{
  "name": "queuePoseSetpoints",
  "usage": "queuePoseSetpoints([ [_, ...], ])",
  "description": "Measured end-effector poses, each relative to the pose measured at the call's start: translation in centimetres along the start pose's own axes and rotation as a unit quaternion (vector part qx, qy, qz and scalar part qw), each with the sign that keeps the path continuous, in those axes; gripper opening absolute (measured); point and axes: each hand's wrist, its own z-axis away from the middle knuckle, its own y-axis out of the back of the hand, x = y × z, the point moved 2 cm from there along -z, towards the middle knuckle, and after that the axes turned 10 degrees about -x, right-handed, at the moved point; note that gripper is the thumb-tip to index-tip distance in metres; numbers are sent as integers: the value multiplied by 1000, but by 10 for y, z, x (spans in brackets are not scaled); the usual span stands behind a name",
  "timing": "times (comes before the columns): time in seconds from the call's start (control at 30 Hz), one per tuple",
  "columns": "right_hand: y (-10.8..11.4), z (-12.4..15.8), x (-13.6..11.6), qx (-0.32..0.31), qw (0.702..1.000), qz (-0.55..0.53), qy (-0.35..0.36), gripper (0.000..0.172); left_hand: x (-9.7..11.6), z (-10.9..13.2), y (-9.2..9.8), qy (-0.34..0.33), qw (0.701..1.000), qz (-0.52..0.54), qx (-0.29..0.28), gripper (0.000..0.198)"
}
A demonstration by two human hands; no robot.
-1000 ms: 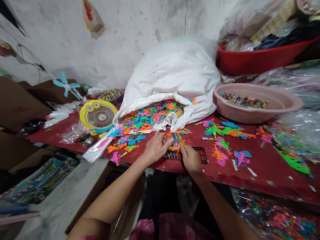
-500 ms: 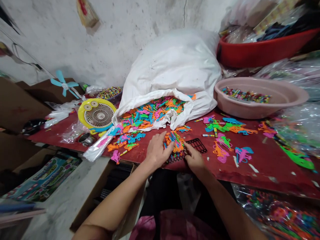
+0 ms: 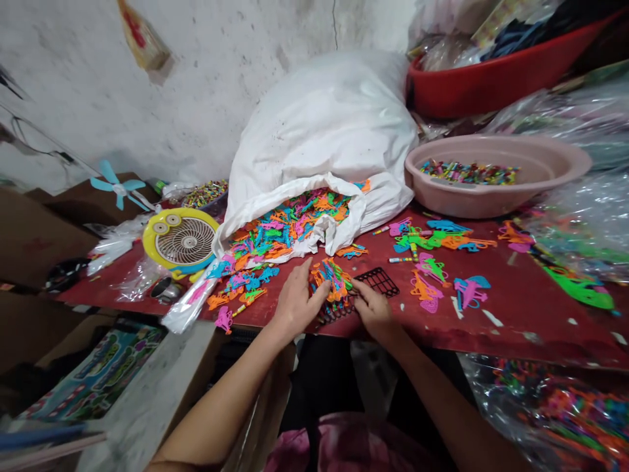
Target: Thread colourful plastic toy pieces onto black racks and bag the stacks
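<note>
A cluster of small plastic toy pieces [image 3: 334, 278] in orange, green, blue and pink stands on a black plastic grid [image 3: 386, 282] near the table's front edge. Printed tubular ends show at the cluster's base. My left hand [image 3: 297, 303] cups the cluster from the left, thumb across its near side and fingers along its far side. On the right, my right hand [image 3: 374, 313] has thumb and index finger closed at the grid, beside the cluster. The fingertips are partly hidden. Behind both hands, a white sack [image 3: 319, 124] spills loose pieces of the same kind.
Loose pieces [image 3: 427, 285] lie on the red table [image 3: 515, 295] to the right. A pink basin [image 3: 491, 196] holds small printed tubes; a red basin [image 3: 491, 78] sits above it. At left stand a yellow fan [image 3: 181, 242] and a metal cup [image 3: 166, 290].
The view has shifted slightly, so most things appear further left. My hands stay on either side of the cluster, with little change in their hold.
</note>
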Motion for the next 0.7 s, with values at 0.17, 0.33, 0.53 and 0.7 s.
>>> queuePoseSetpoints([
  [0.17, 18, -13, -8, 13, 999, -36, -8, 44, 18, 5, 11, -138, 990, -12, 38, 44],
  [0.33, 14, -9, -16, 11, 1000, 3, 3, 38, 29, 12, 9, -145, 980, -134, -32, 35],
  [0.53, 0, 7, -29, -15, 1000, -1, 15, 35, 11, 19, 29, -126, 968, -204, -69, 43],
  [0.7, 4, -13, -20, -20, 999, 21, 24, 33, -20, 23, 45, -109, 969, -198, -96, 48],
])
